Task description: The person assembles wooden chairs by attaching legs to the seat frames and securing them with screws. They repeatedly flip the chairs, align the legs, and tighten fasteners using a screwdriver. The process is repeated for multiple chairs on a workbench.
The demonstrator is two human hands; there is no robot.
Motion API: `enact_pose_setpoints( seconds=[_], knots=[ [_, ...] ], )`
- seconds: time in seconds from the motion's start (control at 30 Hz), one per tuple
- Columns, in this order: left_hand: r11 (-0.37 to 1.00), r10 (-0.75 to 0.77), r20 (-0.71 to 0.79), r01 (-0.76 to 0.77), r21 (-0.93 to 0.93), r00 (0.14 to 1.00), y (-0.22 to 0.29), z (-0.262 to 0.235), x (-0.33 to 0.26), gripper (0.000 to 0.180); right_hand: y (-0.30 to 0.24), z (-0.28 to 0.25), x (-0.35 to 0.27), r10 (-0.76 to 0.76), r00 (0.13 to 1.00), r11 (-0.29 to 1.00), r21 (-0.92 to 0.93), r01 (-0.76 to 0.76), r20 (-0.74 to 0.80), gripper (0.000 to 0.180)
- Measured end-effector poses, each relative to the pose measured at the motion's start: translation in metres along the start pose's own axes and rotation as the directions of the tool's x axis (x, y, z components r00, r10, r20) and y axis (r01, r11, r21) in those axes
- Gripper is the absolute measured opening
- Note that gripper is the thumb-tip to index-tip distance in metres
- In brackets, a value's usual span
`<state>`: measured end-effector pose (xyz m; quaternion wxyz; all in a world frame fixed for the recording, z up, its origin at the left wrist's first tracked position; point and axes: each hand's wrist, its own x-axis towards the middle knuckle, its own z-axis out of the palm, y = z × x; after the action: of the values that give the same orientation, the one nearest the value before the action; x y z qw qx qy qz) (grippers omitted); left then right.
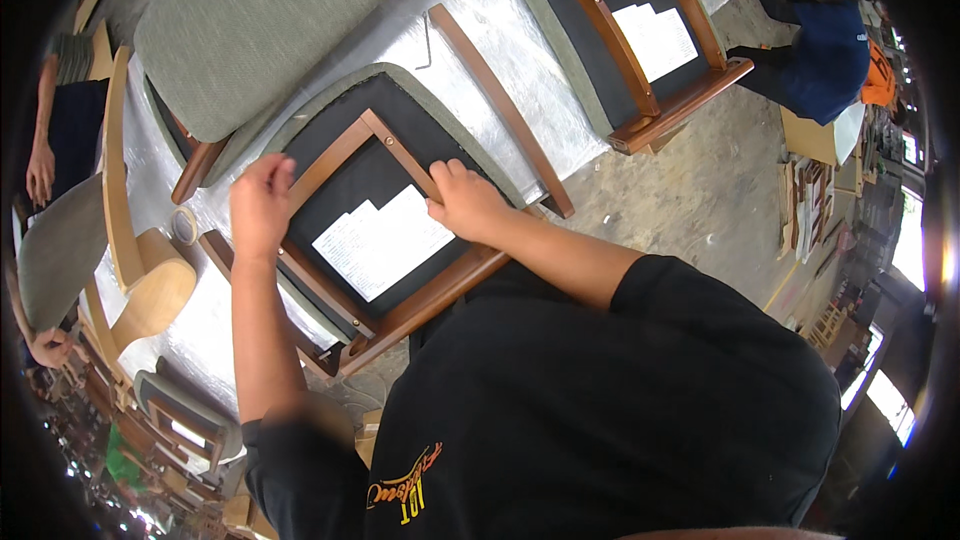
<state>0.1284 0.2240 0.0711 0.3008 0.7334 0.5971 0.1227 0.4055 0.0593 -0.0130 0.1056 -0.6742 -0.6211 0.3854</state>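
Observation:
An upturned chair seat point(342, 176) with a black underside and a grey-green fabric edge lies before me. A brown wooden frame point(345, 147) sits on that underside, around a white paper label point(385, 240). My right hand point(470, 203) is closed round the frame's right rail, its fingers curled over the wood. At the frame's left side, my left hand point(262, 205) is raised with its fingers curled together; whatever it may hold is hidden. A loose brown wooden bar point(503, 105) lies to the right of the seat, with a thin bent metal rod point(428, 43) beside its far end.
Plastic film point(470, 0) covers the work table. A padded grey-green backrest point(270, 25) stands at the far left; another upturned seat point(570, 20) with its frame lies at the far right. A tape roll point(184, 225) sits left. Other people are at both sides, one in blue point(830, 60).

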Motion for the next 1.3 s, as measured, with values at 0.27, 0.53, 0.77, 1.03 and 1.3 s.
enact_pose_setpoints(
  seconds=[0.27, 0.53, 0.77, 1.03, 1.3],
  knots=[
    [0.958, 0.005, -0.080, -0.028, -0.286, 0.997, 0.119, 0.131, -0.076, 0.015, -0.016, -0.056, 0.025, -0.126, 0.944, 0.873, 0.419, 0.252, -0.305, 0.026],
    [0.863, -0.260, -0.216, 0.126, -0.489, 0.941, 0.085, 0.165, -0.081, 0.017, -0.027, -0.061, 0.085, -0.402, 0.908, 0.907, -0.186, 0.377, -0.121, 0.019],
    [0.760, -0.357, -0.140, 0.200, -0.618, 0.924, 0.048, 0.159, -0.107, 0.019, -0.030, -0.057, 0.098, -0.450, 0.893, 0.819, -0.406, 0.404, -0.018, 0.017],
    [0.710, -0.520, -0.409, 0.114, -0.694, 0.750, -0.027, 0.125, -0.156, 0.018, -0.033, -0.053, 0.103, -0.569, 0.820, 0.696, -0.493, 0.521, 0.064, 0.015],
    [0.898, -0.439, -0.649, 0.314, -0.307, 0.621, -0.101, 0.076, -0.175, 0.035, -0.044, -0.058, 0.101, -0.646, 0.736, 0.477, -0.646, 0.596, 0.202, 0.007]
  ],
)
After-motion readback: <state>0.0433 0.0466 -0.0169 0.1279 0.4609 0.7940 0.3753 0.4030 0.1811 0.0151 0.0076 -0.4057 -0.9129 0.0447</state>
